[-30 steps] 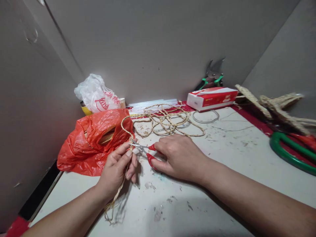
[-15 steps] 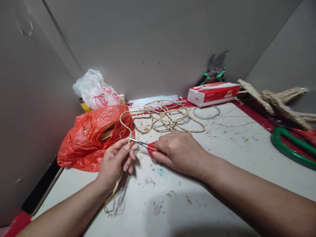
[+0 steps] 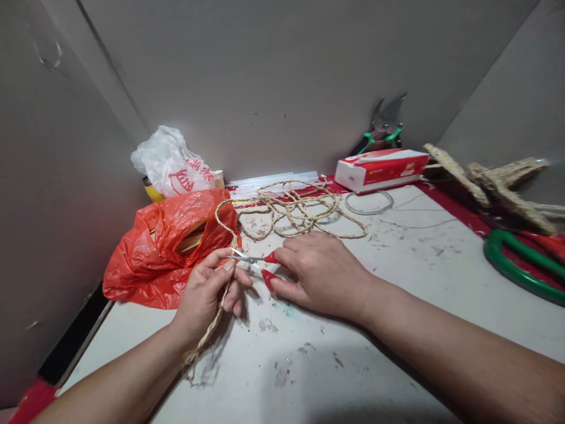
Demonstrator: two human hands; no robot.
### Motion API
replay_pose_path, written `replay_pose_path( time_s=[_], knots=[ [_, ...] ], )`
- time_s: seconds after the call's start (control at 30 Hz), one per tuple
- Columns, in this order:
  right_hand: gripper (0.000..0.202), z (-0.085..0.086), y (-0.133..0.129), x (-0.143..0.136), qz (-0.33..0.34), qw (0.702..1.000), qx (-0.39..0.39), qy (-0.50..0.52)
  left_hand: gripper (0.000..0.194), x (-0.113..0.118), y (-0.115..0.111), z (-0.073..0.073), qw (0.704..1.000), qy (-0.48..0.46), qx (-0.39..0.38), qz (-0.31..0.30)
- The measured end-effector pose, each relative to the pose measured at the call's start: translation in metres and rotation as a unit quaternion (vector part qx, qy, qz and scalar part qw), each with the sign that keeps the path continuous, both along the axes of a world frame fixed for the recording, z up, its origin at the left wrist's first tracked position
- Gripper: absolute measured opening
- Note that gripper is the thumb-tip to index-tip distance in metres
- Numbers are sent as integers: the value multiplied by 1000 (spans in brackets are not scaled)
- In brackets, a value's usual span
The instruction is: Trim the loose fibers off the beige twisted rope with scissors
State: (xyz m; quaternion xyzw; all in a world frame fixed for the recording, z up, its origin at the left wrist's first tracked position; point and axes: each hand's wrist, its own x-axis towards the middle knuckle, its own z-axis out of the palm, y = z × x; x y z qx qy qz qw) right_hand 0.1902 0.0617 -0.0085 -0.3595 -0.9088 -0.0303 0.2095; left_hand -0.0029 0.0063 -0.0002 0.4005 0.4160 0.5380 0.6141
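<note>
Above the white surface (image 3: 247, 365), our left hand (image 3: 200, 297) pinches a braided straw cord (image 3: 214, 323) between its fingers (image 3: 215, 258); our right hand (image 3: 318, 274) grips red-handled scissors (image 3: 254, 259), blades (image 3: 241, 257) parted at the cord.

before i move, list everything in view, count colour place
Braided cord: 1, tan, looped in centre
Scissors: 1, red handles, blades by cord
Plastic bag: 1, orange-red, left
Slats: several, brown, in plastic bag
Printed bag: 1, white with red, behind plastic bag
Half-hidden item: 1, yellow, by printed bag
Clear rods: several, whitish, back edge
Packet: 1, red and white, back right
Shears: 1, green handles, behind packet
Wire coil: 1, grey, before packet
Braided strips: several, tan, far right
Handle loop: 1, green, right edge
Flat slab: 1, black, left edge
Table: 1, white, below
Cloth: count unclear, red, table edges
Scraps: many, brown, across table
Walls: 3, grey, surrounding
Left hand: 1, bare, pinching cord
Right hand: 1, bare, holding scissors
</note>
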Motion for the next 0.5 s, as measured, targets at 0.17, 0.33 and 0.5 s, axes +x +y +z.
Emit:
replay_pose_path(
  time_s=[0.17, 0.33, 0.5],
  knots=[
    [27, 2, 1, -1, 8, 999, -15, -42, 10, -1, 3, -1, 1000, -19, -8, -15],
    [29, 1, 3, -2, 13, 999, -18, -47, 10, -2, 3, 0, 999, -23, -22, -10],
    [30, 1, 3, -2, 2, 999, -28, -36, 16, 1, 0, 1, 997, 72, -20, 9]
  ],
)
